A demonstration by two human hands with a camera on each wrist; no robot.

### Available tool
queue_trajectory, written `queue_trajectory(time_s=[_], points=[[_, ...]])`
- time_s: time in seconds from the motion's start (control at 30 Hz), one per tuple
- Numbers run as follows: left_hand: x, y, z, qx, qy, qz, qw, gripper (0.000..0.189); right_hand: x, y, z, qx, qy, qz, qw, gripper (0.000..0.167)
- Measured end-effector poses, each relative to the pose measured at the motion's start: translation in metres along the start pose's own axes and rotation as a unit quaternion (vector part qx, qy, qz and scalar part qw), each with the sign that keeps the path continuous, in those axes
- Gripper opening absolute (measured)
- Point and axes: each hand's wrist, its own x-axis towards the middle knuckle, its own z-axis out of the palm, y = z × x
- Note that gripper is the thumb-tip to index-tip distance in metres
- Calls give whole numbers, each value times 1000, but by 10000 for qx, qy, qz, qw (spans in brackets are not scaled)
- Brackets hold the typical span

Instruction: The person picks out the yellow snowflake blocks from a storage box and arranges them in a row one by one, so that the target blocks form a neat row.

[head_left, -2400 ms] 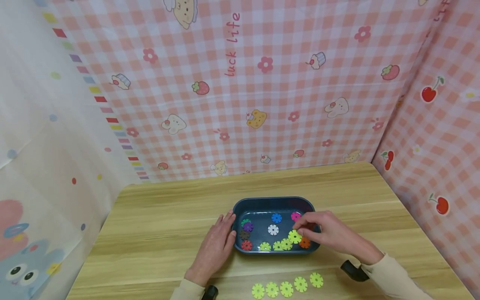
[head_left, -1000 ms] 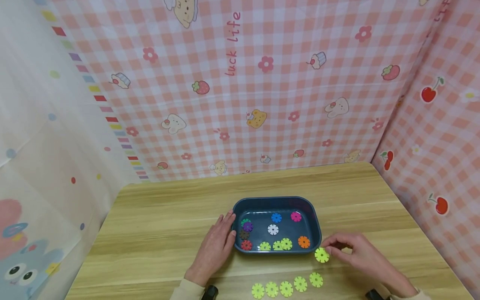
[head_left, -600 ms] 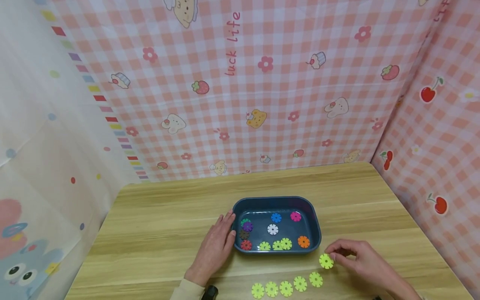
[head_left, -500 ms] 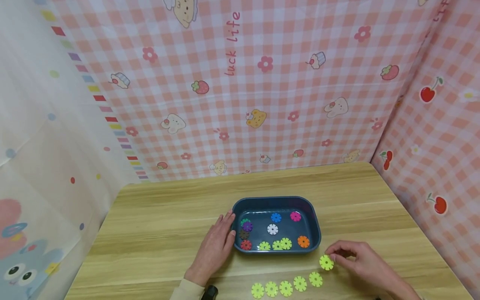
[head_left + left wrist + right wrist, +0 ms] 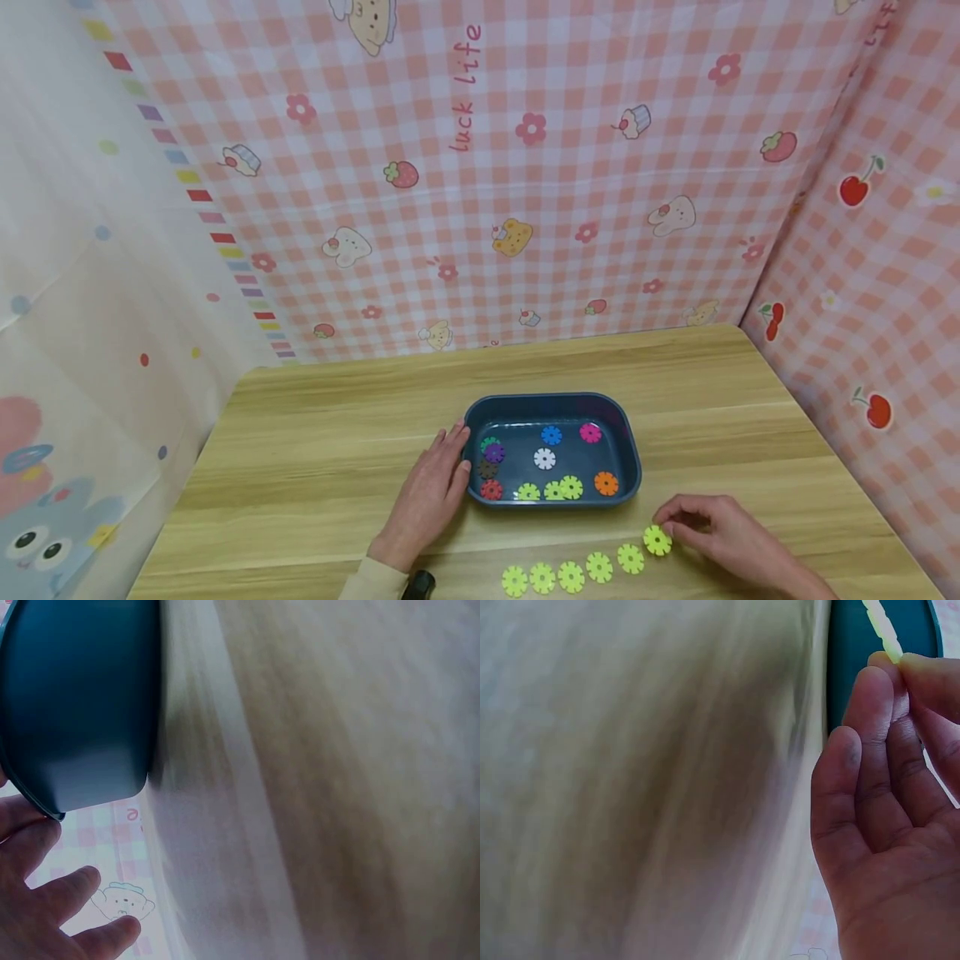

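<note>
Between thumb and fingers, my right hand (image 5: 723,533) pinches a yellow-green notched disc (image 5: 657,541) at the right end of a row of matching discs (image 5: 572,577). The right wrist view shows that disc (image 5: 883,630) edge-on at the fingertips. My left hand (image 5: 427,492) rests against the left wall of a dark blue tray (image 5: 555,502), fingers extended along its rim; in the left wrist view its fingers (image 5: 67,892) spread beside the tray's corner. Inside the tray lie several notched discs, among them a white one (image 5: 544,458), an orange one (image 5: 606,483) and a few yellow-green ones (image 5: 572,487).
The wood-grain table (image 5: 337,433) carries the tray and the row of discs near its front edge. A pink checked cloth (image 5: 465,208) hangs behind the table, and patterned cloths hang at both sides. A black wrist strap (image 5: 419,585) shows at the left wrist.
My right hand has taken a yellow-green disc out of the tray and carried it toward the front, to the right end of the row. The left hand has stayed at the tray.
</note>
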Motion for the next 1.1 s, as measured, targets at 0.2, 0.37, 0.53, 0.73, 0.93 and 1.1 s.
queue_trajectory(time_s=[0.2, 0.37, 0.53, 0.73, 0.93, 1.1], points=[[0, 0, 0, 16, -20, -26, 10000, 49, -2, 7, 3, 72, -77, -346, 9993, 9], [0, 0, -1, -8, -25, -22, 10000, 49, -2, 11, 7, -53, 28, -657, 9978, 9], [0, 0, -1, -10, -5, 12, 10000, 49, 0, 14, 10, -222, 91, -832, 9962, 10], [0, 0, -1, 3, 9, 47, 10000, 49, 1, 12, 10, -315, 6, -732, 9968, 7], [0, 1, -1, -14, -38, -11, 10000, 49, 1, 11, 8, -210, -228, -475, 9984, 6], [0, 1, -1, -21, -17, -7, 10000, 49, 0, 9, 6, -281, -284, -396, 9984, 7]])
